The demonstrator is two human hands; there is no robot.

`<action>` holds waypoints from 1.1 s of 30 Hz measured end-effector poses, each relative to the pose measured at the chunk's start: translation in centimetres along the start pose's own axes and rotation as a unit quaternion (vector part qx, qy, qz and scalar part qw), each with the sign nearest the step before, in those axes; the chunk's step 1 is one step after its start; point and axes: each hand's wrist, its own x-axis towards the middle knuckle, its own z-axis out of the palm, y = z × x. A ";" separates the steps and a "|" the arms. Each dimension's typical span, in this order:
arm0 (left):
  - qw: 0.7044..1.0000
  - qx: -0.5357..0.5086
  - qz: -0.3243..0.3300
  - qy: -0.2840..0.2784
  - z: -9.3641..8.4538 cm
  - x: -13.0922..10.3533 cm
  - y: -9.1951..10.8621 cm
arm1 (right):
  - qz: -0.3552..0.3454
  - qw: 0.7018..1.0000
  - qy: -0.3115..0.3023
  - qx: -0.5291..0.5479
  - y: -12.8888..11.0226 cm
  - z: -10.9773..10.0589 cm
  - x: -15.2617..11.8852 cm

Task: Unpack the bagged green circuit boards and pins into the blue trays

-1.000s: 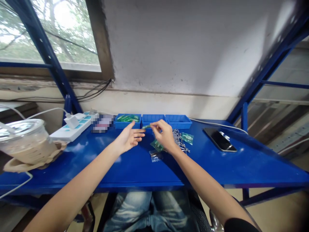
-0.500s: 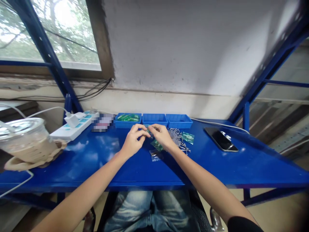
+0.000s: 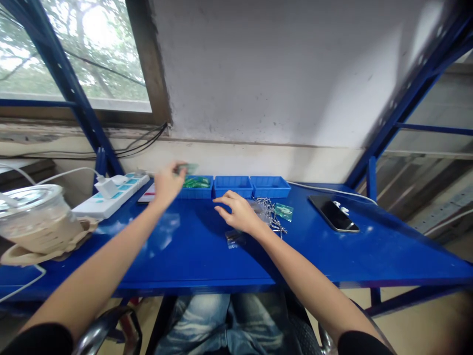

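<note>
My left hand [image 3: 170, 182] is raised at the left blue bin [image 3: 207, 193], its fingers pinching a small green plastic packet [image 3: 191, 168] above the rim. Green packets [image 3: 197, 182] lie inside that bin. Over the table, my right hand [image 3: 236, 212] hovers with fingers apart and nothing in them. Just right of it is a pile of metal screw-like pieces [image 3: 274, 217] with clear plastic among them. Another green packet [image 3: 284, 212] rests beside the pile. A small clear bag with dark contents [image 3: 233, 238] lies under the right hand, partly covered.
Two more blue bins, a middle one [image 3: 233, 194] and a right one [image 3: 271, 190], stand along the wall. On the right lie a phone [image 3: 332, 214] and white earbuds [image 3: 342, 208]. A power strip [image 3: 111, 199] and a drink cup [image 3: 37, 222] occupy the left side.
My left hand has moved left and up to the left bin, carrying the green packet away from the right hand. My right hand has let go and its fingers have spread.
</note>
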 end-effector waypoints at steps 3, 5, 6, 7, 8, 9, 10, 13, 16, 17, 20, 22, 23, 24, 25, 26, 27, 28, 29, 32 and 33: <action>0.979 0.205 0.016 0.004 -1.3 3.8 -2.1 | 0.008 0.992 -0.127 0.004 0.4 -2.3 -0.2; 0.955 0.293 0.018 -0.043 -1.2 5.0 -3.3 | 0.001 0.983 -0.185 0.019 0.4 -3.8 -0.6; 0.943 0.324 0.016 -0.068 -0.9 5.2 -3.8 | -0.004 0.978 -0.209 0.018 0.3 -4.3 -0.9; 0.933 0.347 0.012 -0.093 -0.5 5.2 -4.2 | -0.008 0.972 -0.234 0.009 0.2 -4.7 -1.2; 0.924 0.363 0.007 -0.116 0.1 5.1 -4.5 | -0.013 0.966 -0.260 -0.004 -0.1 -4.9 -1.5; 0.917 0.374 -0.001 -0.135 0.7 5.0 -4.7 | -0.019 0.958 -0.284 -0.018 -0.3 -5.0 -1.8; 0.911 0.383 -0.009 -0.152 1.3 4.8 -4.8 | -0.027 0.952 -0.302 -0.031 -0.5 -4.9 -2.1; 0.895 0.407 -0.021 -0.182 2.8 4.5 -4.9 | -0.060 0.947 -0.312 -0.047 -0.8 -4.1 -2.7; 0.885 0.417 -0.021 -0.206 3.2 4.2 -4.4 | -0.069 0.951 -0.296 -0.050 -0.6 -3.3 -2.9; 0.890 0.408 -0.019 -0.202 3.2 3.9 -4.1 | -0.064 0.952 -0.295 -0.048 -0.5 -3.0 -2.9; 0.931 0.347 0.037 -0.105 3.0 2.2 -2.8 | -0.051 0.953 -0.296 -0.032 -0.2 -2.8 -3.0; 0.952 0.288 0.104 -0.023 3.2 0.4 -1.5 | -0.053 0.958 -0.282 -0.010 0.0 -2.9 -2.7; 0.960 0.251 0.128 -0.008 3.4 -0.4 -0.7 | -0.053 0.963 -0.263 0.004 0.2 -3.0 -2.4; 0.968 0.205 0.142 -0.018 3.7 -1.3 0.0 | -0.048 0.970 -0.236 0.020 0.4 -3.2 -2.0; 0.977 0.148 0.144 -0.049 4.1 -2.1 0.8 | -0.033 0.977 -0.205 0.037 0.6 -3.4 -1.4; 0.985 0.081 0.122 -0.093 4.5 -2.7 1.4 | -0.010 0.983 -0.174 0.052 0.9 -3.5 -0.7; 0.987 0.009 0.076 -0.144 4.9 -3.2 2.0 | 0.019 0.987 -0.143 0.066 1.2 -3.6 0.1; 0.980 -0.061 0.012 -0.188 5.4 -3.7 2.4 | 0.050 0.989 -0.117 0.076 1.5 -3.6 0.9; 0.965 -0.123 -0.060 -0.225 5.7 -3.9 2.7 | 0.077 0.991 -0.084 0.075 1.7 -3.5 1.6; 0.880 -0.269 -0.255 -0.298 6.3 -4.3 2.5 | 0.117 0.993 0.018 0.025 2.1 -2.7 3.0; 0.848 -0.312 -0.297 -0.311 6.3 -4.4 2.3 | 0.112 0.993 0.037 0.002 2.0 -2.2 3.0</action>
